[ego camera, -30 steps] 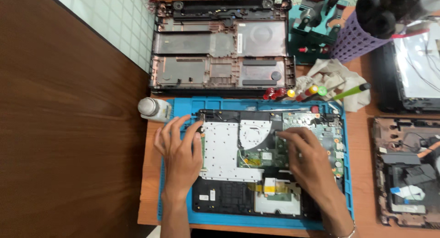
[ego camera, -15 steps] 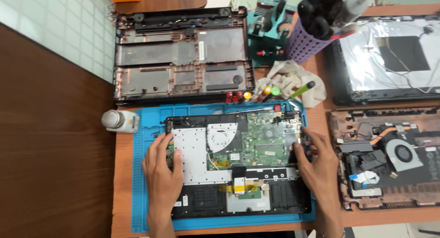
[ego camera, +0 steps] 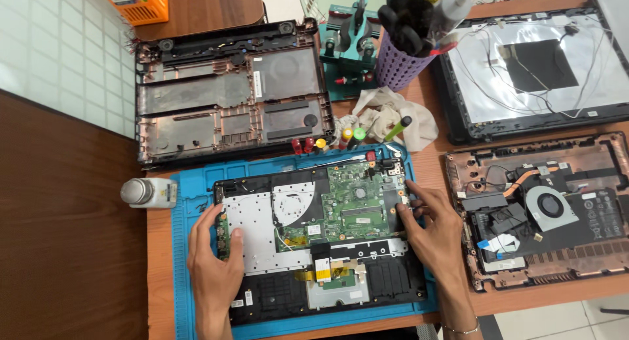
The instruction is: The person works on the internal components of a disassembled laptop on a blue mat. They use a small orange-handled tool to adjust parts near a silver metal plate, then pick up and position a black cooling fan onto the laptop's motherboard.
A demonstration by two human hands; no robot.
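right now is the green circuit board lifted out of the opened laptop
No, the green circuit board sits inside the opened laptop on the blue mat, with the left hand and right hand resting at the laptop's edges.

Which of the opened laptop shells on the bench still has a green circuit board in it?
The laptop base on the blue mat, between the left hand and right hand. The empty shell behind it and the fan shell beside it show none.

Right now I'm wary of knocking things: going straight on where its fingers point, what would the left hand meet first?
Probably the small white bottle beside the blue mat; the left hand points up-left, though height is unclear.
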